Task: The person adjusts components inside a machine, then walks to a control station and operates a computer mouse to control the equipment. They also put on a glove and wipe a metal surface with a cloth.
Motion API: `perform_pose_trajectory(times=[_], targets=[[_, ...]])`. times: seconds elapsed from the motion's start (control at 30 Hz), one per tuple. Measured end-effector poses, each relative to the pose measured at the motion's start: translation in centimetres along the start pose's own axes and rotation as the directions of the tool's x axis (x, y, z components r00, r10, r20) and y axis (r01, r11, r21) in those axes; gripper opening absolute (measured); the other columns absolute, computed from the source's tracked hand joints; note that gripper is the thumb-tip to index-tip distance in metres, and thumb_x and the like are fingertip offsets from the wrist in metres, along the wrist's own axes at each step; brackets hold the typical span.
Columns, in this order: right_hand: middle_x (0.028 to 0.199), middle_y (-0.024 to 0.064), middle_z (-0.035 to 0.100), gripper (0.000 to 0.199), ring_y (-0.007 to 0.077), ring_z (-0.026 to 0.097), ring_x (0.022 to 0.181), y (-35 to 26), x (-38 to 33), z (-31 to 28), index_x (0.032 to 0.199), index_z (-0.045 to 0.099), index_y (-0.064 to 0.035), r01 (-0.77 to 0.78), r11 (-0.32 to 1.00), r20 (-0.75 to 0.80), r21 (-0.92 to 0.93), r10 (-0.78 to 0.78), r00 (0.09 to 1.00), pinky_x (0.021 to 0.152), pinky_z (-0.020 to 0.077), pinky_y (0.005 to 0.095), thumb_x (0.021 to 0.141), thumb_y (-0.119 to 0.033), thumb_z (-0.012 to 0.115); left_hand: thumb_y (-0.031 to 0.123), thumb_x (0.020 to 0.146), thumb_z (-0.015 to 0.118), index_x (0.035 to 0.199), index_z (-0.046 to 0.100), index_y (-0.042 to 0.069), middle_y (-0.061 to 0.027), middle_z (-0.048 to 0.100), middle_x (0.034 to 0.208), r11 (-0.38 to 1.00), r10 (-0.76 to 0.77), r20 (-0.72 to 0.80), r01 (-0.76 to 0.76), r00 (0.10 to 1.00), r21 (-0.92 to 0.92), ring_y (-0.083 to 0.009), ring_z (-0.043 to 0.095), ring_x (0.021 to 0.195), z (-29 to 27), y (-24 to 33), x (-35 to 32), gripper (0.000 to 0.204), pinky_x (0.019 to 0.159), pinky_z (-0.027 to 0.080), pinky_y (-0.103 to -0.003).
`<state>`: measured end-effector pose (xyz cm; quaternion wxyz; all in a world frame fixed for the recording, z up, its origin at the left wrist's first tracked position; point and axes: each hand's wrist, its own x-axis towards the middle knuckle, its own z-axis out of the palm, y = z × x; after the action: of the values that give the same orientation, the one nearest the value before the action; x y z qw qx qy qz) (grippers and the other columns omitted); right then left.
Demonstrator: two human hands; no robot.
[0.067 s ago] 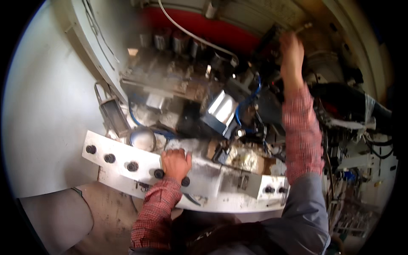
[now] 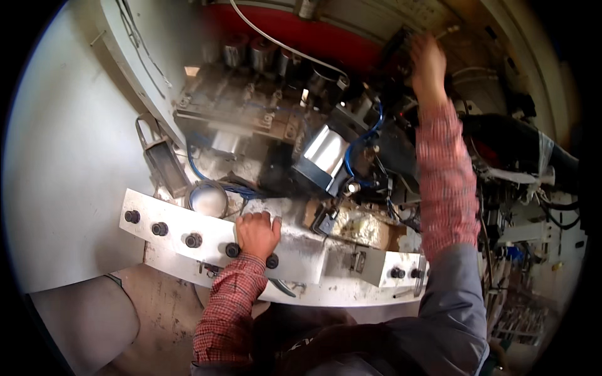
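My left hand [image 2: 258, 234] lies over the far edge of a long white panel [image 2: 172, 229] fitted with several black knobs. Its fingers curl over that edge, thumb apart, between two of the knobs. Stretched far forward on the right, my right hand [image 2: 429, 67] is up by a dark part [image 2: 396, 51] below the machine's upper frame. Its fingertips are blurred against the dark background, so I cannot tell whether they hold anything. A pale thin rod [image 2: 446, 31] shows just beyond them.
A silver cylinder [image 2: 327, 150] with blue tubing [image 2: 349, 164] stands mid-machine. Behind it are several metal cylinders [image 2: 262, 52] and a red panel [image 2: 301, 31]. A round container [image 2: 209, 200] sits behind the white panel. Dark hoses [image 2: 508, 144] and cables crowd the right side.
My right hand has moved slightly farther forward. My left hand stays on the panel edge, and the whole view has shifted a little.
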<state>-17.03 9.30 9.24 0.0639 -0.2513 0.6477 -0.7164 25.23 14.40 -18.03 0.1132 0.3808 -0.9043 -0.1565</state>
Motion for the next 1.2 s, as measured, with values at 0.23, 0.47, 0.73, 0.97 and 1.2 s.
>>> perform_pose_trajectory(times=[0.23,0.47,0.73,0.97,1.2], targets=[[0.145,0.0169,0.053,0.057,0.0337,0.055,0.128,-0.1,-2.1,2.7,0.151,0.038,-0.001,-0.15,0.985,0.089,0.083,0.142,0.986,0.103,0.0442,0.0445,0.105,-0.033,0.052,0.036,0.089,0.062,0.08,0.069,0.005,-0.0125,0.07,0.079,1.0,-0.024,-0.041,0.023,0.999,-0.018,-0.0301,0.064,0.082,0.3,-0.6,0.9,0.033,0.083,0.042,-0.044],[0.118,0.0116,0.065,0.051,0.0223,0.061,0.104,3.0,5.2,-0.2,0.131,0.054,-0.0039,-0.118,0.993,0.031,-0.03,0.118,0.992,0.098,0.0435,0.0377,0.103,-0.047,0.052,0.037,0.089,0.063,0.081,0.07,0.006,-0.0122,0.07,0.08,0.999,0.028,0.016,-0.027,0.999,-0.038,-0.0296,0.065,0.083,0.1,0.5,1.5,0.034,0.082,0.043,-0.044],[0.14,0.0178,0.058,0.053,0.0278,0.058,0.124,-0.4,0.9,-1.2,0.143,0.042,0.0009,-0.003,0.998,0.064,0.069,-0.001,0.998,0.106,0.0412,0.043,0.107,-0.038,0.044,0.037,0.087,0.065,0.082,0.07,0.006,-0.0123,0.07,0.08,1.0,0.001,-0.027,-0.002,1.0,-0.02,-0.0296,0.065,0.083,0.1,0.2,1.0,0.033,0.082,0.043,-0.044],[0.142,0.0203,0.054,0.06,0.0329,0.057,0.124,1.2,-2.5,1.9,0.142,0.043,0.0032,-0.124,0.992,0.151,0.028,0.119,0.981,0.111,0.0402,0.0457,0.106,-0.044,0.049,0.036,0.087,0.065,0.081,0.07,0.005,-0.0128,0.07,0.079,1.0,-0.011,-0.03,0.011,0.999,0.004,-0.0296,0.065,0.083,0.0,-0.3,0.8,0.032,0.083,0.042,-0.044],[0.124,0.0179,0.068,0.058,0.0262,0.066,0.108,1.8,5.4,-0.4,0.126,0.059,0.0011,-0.01,0.996,0.185,0.094,-0.008,0.983,0.092,0.0496,0.0409,0.105,-0.051,0.043,0.037,0.088,0.065,0.08,0.071,0.005,-0.0133,0.071,0.08,0.998,-0.015,0.031,0.017,0.999,-0.061,-0.0294,0.065,0.084,-0.3,0.3,1.0,0.033,0.083,0.042,-0.044]])
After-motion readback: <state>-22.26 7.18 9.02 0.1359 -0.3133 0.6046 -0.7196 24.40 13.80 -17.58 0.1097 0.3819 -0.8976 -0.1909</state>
